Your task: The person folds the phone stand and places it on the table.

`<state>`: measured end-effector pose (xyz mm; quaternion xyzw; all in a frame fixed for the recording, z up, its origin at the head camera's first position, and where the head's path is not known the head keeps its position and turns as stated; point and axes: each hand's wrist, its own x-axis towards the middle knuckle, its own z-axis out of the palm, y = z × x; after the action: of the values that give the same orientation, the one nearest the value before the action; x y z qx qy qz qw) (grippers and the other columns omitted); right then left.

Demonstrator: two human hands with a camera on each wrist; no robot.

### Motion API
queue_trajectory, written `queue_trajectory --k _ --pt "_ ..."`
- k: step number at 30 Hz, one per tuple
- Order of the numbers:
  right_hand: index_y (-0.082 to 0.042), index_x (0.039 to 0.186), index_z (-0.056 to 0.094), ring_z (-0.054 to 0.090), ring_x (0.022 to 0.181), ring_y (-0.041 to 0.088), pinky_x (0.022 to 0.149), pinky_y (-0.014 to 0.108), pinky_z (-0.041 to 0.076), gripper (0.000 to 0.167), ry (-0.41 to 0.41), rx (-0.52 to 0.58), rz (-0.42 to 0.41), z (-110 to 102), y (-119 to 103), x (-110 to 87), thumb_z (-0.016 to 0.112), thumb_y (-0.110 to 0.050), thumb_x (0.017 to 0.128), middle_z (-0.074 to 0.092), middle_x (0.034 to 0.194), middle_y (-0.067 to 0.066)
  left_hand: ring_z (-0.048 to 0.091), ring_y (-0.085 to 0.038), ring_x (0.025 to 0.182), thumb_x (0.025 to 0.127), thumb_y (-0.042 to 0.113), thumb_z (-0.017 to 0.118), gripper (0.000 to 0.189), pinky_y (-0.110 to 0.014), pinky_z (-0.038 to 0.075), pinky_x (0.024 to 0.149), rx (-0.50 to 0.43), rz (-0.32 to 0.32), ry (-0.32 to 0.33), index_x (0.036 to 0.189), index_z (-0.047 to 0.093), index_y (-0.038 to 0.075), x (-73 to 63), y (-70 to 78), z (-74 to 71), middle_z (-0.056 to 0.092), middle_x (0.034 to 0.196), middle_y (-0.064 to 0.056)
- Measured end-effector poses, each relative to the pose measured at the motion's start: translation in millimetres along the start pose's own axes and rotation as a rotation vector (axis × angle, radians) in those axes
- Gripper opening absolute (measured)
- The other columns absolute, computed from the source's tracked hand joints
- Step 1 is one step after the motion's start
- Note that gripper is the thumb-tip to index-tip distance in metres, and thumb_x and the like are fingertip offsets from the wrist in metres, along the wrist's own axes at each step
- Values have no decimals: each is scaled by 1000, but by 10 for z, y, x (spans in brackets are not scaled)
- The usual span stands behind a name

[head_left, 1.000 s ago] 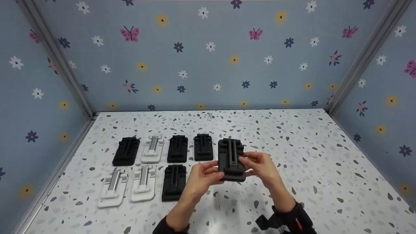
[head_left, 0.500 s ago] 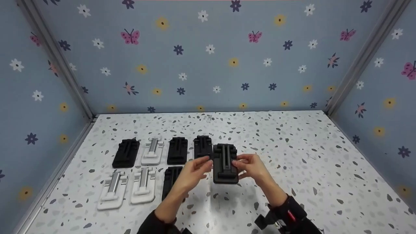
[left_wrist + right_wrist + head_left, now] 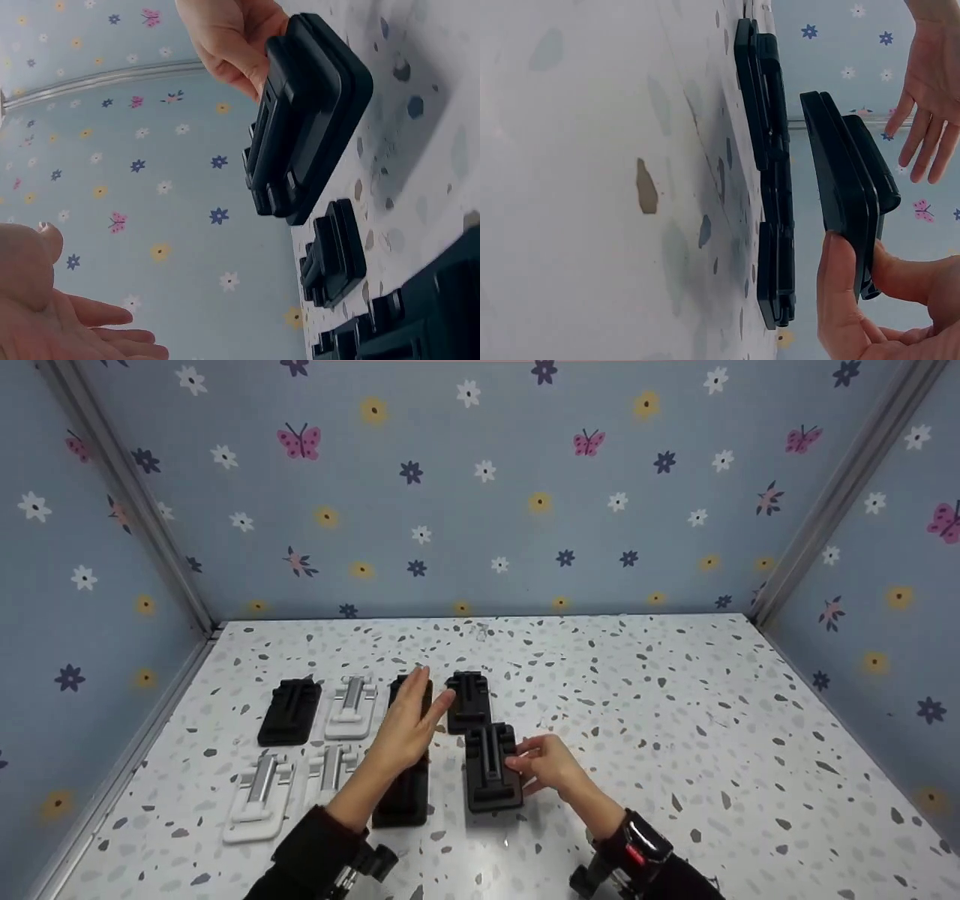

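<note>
My right hand (image 3: 551, 765) pinches a folded black phone stand (image 3: 493, 769) by its right edge, thumb on top and fingers beneath. In the right wrist view that stand (image 3: 840, 165) hangs above the table with a gap under it. My left hand (image 3: 405, 735) holds nothing; its fingers are straight, and it hovers over two black stands, the front one (image 3: 403, 799) and the back one (image 3: 399, 687), partly hiding both. Another black phone stand (image 3: 469, 697) lies just behind the held one.
On the left of the speckled table (image 3: 637, 682) lie a black phone stand (image 3: 290, 712) and three white ones, including a back white stand (image 3: 351, 709) and a front white stand (image 3: 259, 799). Patterned panels (image 3: 480, 510) enclose the back and sides.
My left hand has let go of the black phone stand and moved left and back with fingers straight. My right hand has carried the stand left and toward the front.
</note>
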<state>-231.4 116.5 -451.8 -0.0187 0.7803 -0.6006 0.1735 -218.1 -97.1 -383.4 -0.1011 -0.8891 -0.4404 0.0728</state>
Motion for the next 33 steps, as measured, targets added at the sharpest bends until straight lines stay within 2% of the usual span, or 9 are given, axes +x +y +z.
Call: queue_trajectory --k 7,11,18,20,27,30,33 --pt "14 97 53 59 52 16 48 34 55 27 14 -54 45 139 47 80 64 -1 79 64 73 15 -3 -25 133 89 54 35 74 -53 2 106 116 -22 -6 142 10 9 129 -89 -108 0 148 -6" --pt "13 96 54 59 51 17 48 34 55 26 28 -79 58 200 84 127 66 -1 77 64 71 16 -8 -25 132 87 60 32 78 -56 -2 104 218 -28 -2 143 8 11 219 -131 -171 -4 148 -6" --pt "11 93 56 60 53 17 48 31 55 25 77 -134 66 248 115 175 68 -4 76 64 73 16 -8 -29 132 85 64 31 83 -59 -1 103 388 -54 17 143 6 10 402 -163 -311 -4 147 -11" --pt "11 91 57 60 52 18 47 30 54 25 89 -174 51 253 109 178 69 -5 75 64 71 15 -9 -29 132 85 65 30 83 -59 -1 103 411 -65 22 143 5 10 443 -157 -346 -5 147 -11" --pt "6 74 62 58 45 13 42 22 50 20 131 -478 -66 284 52 175 73 -11 72 60 57 8 -12 -29 131 83 67 27 86 -59 -3 103 453 -104 6 143 1 11 527 -139 -406 -7 147 -11" --pt "4 67 62 55 43 12 41 20 48 18 119 -541 -102 277 16 168 75 -10 69 59 53 6 -12 -29 131 83 67 28 86 -58 -4 103 469 -109 1 142 0 10 549 -127 -410 -8 147 -12" --pt "4 67 62 57 44 17 41 20 48 18 87 -565 -90 233 -44 162 75 -10 68 60 53 8 -12 -30 131 83 67 27 87 -59 -5 103 476 -103 -1 142 0 10 573 -101 -414 -8 146 -13"
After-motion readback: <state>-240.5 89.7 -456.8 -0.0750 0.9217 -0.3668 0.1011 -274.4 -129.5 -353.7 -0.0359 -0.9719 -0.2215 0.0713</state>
